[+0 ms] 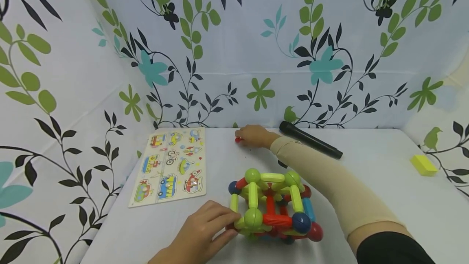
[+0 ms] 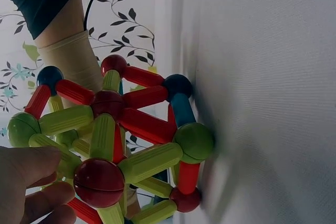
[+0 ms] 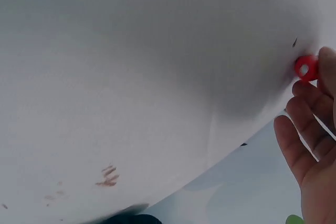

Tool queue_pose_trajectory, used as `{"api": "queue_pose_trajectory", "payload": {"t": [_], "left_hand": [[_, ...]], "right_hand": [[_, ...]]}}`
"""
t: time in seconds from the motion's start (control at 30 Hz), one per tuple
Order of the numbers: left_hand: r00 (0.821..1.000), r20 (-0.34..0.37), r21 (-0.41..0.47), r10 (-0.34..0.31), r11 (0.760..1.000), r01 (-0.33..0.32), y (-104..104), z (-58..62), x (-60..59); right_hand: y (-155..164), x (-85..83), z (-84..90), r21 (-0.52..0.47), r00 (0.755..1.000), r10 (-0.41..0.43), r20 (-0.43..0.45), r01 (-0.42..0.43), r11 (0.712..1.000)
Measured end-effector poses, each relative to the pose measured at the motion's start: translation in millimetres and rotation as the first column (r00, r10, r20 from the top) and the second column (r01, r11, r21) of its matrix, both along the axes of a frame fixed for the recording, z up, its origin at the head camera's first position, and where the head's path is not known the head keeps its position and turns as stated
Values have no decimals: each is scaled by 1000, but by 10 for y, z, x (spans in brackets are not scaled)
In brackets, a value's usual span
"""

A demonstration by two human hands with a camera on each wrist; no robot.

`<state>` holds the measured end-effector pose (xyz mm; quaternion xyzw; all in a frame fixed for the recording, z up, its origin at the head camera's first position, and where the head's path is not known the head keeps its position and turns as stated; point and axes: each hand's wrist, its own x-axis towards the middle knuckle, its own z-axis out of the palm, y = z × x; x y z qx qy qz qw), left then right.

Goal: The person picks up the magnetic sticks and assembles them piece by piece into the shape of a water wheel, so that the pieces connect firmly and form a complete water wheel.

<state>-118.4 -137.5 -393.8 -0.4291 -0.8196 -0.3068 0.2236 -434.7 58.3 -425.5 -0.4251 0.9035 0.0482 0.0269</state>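
A frame of magnetic sticks and balls, in lime green, red and blue, stands on the white table in front of me. My left hand holds its near left corner, with the thumb and fingers at a red ball and the green sticks beside it. At the far side of the table, my right hand pinches a red magnetic stick between thumb and forefinger. The stick's round end with a silvery centre faces the right wrist camera, close over the tabletop. Its other fingers are loosely bent.
A wooden picture board with vehicle shapes lies at the left. Behind my right forearm lies a black tube, near the back edge. A yellow block sits at the far right. Patterned cloth walls the table's back and sides.
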Motion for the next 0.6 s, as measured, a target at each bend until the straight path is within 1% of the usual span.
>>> {"api": "queue_pose_trajectory", "payload": {"t": [0.1, 0.17, 0.23, 0.33, 0.43, 0.5, 0.57, 0.6], "left_hand": [[999, -32, 7, -18, 1000, 18, -9, 11, -9], [999, -32, 11, -26, 1000, 27, 1, 28, -7], [999, -32, 17, -34, 999, 34, 11, 41, -3], [998, -42, 34, -41, 999, 43, 24, 55, 1], [998, -52, 49, -48, 998, 51, 38, 76, -7], [997, -55, 54, -49, 997, 52, 38, 94, -15], [997, -60, 54, -44, 997, 47, 28, 114, -21], [997, -59, 51, -41, 998, 44, 20, 123, -22]], "right_hand": [[-24, 19, -1, 1, 1000, -8, -2, 8, 1000], [15, 54, 21, 5, 1000, -11, 4, 11, 1000], [82, 98, 78, 3, 1000, -7, 7, 7, 1000], [232, 192, 243, -34, 1000, 3, 12, -2, 999], [461, 307, 449, -116, 1000, -14, 15, 16, 993], [636, 407, 583, -192, 999, -29, 22, 33, 981], [806, 551, 728, -288, 998, -48, 48, 60, 956], [893, 631, 793, -340, 998, -49, 51, 63, 938]]}}
